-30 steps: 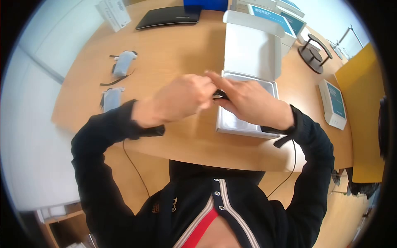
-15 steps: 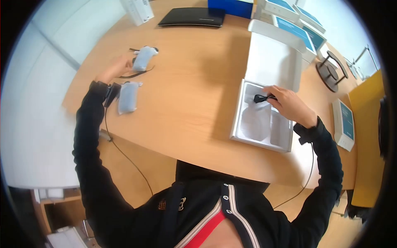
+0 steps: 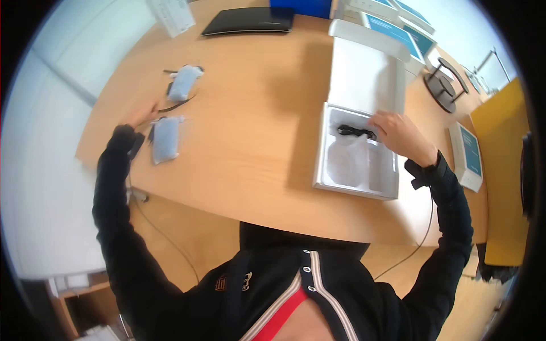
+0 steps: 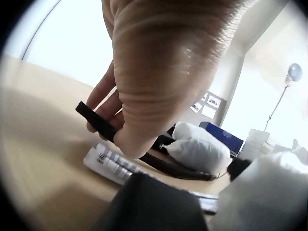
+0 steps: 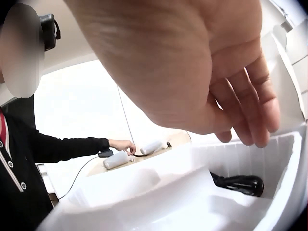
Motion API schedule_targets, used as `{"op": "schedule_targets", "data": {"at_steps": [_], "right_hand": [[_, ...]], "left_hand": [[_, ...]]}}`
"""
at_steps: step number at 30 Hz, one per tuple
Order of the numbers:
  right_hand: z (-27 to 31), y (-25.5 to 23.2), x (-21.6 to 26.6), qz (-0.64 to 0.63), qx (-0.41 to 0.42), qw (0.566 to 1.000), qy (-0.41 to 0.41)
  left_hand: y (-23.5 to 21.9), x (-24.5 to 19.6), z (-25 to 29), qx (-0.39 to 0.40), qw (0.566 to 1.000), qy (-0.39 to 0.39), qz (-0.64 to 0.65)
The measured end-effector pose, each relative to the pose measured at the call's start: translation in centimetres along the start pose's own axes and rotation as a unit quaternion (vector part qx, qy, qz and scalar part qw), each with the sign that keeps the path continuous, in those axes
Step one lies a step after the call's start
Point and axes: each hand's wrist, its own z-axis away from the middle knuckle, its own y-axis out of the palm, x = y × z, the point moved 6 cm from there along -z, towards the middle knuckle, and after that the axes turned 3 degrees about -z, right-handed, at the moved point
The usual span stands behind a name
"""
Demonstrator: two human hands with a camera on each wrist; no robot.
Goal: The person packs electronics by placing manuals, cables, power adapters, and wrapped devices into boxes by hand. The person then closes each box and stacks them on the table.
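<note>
At the left, the left hand (image 3: 142, 113) pinches a black strap (image 4: 96, 120), seen between thumb and fingers in the left wrist view. This strap runs beside a device in a pale bluish wrap (image 3: 183, 84); a second wrapped device (image 3: 165, 140) lies just nearer the body. The right hand (image 3: 402, 136) is over the right side of an open white box (image 3: 319, 149). Its fingers (image 5: 250, 113) are extended and hold nothing. Below them, a bundled black cable (image 3: 354, 131) lies in the upper compartment of the box's inner tray.
A black closed laptop (image 3: 248, 21) and a blue box (image 3: 302, 7) stand at the back. White and teal boxes (image 3: 392, 35) are stacked behind the open lid. A dark round stand (image 3: 446, 94) and another teal-topped box (image 3: 466, 156) are at the right, beside a yellow panel (image 3: 503, 170).
The hands, together at first, have parted. The left went to the wrapped devices and took hold of a strap; the right carried the black cable to the box and let it go there.
</note>
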Motion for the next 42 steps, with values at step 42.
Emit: {"op": "schedule_targets", "data": {"at_steps": [42], "right_hand": [[0.9, 3.5, -0.6, 0.213, -0.008, 0.972, -0.101]], "left_hand": [[-7.8, -47.3, -2.0, -0.109, 0.95, 0.293, 0.009]]}}
